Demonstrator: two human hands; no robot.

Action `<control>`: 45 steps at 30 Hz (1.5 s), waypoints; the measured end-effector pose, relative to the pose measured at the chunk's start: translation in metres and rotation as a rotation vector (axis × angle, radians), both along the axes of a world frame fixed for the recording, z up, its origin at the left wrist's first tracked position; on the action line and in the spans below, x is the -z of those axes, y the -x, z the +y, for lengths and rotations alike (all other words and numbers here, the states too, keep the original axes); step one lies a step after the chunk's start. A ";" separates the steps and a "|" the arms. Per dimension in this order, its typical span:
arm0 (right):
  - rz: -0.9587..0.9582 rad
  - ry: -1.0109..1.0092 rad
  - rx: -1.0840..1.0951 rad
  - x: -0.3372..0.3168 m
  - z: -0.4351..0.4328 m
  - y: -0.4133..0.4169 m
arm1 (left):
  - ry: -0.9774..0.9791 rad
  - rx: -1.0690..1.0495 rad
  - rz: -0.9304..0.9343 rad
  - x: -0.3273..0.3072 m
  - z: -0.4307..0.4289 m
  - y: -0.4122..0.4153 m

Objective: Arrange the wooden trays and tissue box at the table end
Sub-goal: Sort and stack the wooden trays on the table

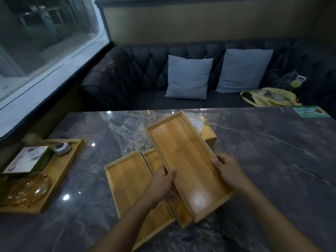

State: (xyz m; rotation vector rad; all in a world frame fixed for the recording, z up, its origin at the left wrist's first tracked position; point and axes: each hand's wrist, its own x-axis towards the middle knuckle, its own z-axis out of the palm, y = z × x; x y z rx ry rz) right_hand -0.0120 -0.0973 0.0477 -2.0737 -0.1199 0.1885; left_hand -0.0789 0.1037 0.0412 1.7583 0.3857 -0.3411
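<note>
Both hands hold a long, shallow wooden tray [183, 155], tilted and lifted over the table middle. My left hand [163, 184] grips its left long rim; my right hand [227, 170] grips its right long rim. Beneath it lie two more wooden trays: one [131, 182] to the left, flat on the table, and a second [154, 160] mostly hidden under the held tray. Behind the held tray stands a wooden tissue box [207, 131] with white tissue showing, partly covered by the tray's far end.
On the marble table [272, 160], a large wooden tray [60, 179] at the left edge carries a white box, a small metal jar and an amber glass dish. A green card [312, 111] lies far right. Behind is a dark sofa with two grey cushions and a yellow bag.
</note>
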 end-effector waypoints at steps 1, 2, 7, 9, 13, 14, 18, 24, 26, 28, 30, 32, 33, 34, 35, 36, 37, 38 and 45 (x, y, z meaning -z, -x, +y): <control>0.010 0.013 -0.030 0.004 0.005 -0.001 | -0.003 -0.011 0.014 0.003 0.003 0.004; 0.026 0.028 -0.058 0.009 0.010 -0.002 | -0.002 -0.017 0.029 0.005 0.006 0.008; 0.105 0.156 -0.114 0.031 0.027 -0.007 | 0.013 -0.067 0.077 0.016 0.016 0.016; 0.132 0.211 -0.102 0.039 0.030 -0.008 | -0.026 -0.113 0.084 0.022 0.016 0.014; 0.140 0.293 -0.070 0.049 0.031 -0.012 | -0.146 -0.198 0.130 0.036 0.011 0.005; 0.134 0.307 -0.053 0.051 0.032 -0.013 | -0.158 -0.206 0.150 0.038 0.010 0.003; 0.154 0.351 0.014 0.062 0.034 -0.018 | -0.232 -0.216 0.169 0.045 0.004 0.000; 0.154 0.384 0.027 0.073 0.035 -0.024 | -0.393 -0.188 0.116 0.048 0.003 -0.002; 0.166 0.376 0.023 0.077 0.035 -0.024 | -0.432 -0.186 0.109 0.048 0.004 -0.002; 0.178 0.354 0.028 0.080 0.035 -0.022 | -0.430 -0.200 0.117 0.051 0.005 -0.003; 0.185 0.338 0.031 0.082 0.036 -0.021 | -0.451 -0.217 0.111 0.053 0.006 -0.001; 0.190 0.330 0.025 0.085 0.037 -0.020 | -0.498 -0.230 0.071 0.057 0.007 0.001; 0.192 0.333 0.022 0.085 0.038 -0.020 | -0.534 -0.236 0.036 0.058 0.008 0.004; 0.193 0.336 0.019 0.086 0.039 -0.020 | -0.578 -0.245 -0.015 0.059 0.009 0.006; 0.192 0.335 0.016 0.086 0.039 -0.020 | -0.635 -0.253 -0.081 0.060 0.010 0.010; 0.191 0.331 0.015 0.087 0.039 -0.021 | -0.706 -0.245 -0.150 0.063 0.012 0.014; 0.192 0.325 0.016 0.087 0.038 -0.021 | -0.780 -0.215 -0.194 0.067 0.014 0.018; 0.194 0.315 0.019 0.087 0.038 -0.021 | -0.837 -0.167 -0.187 0.071 0.015 0.022; 0.204 0.270 -0.006 0.085 0.037 -0.017 | -1.052 0.047 0.012 0.101 0.036 0.060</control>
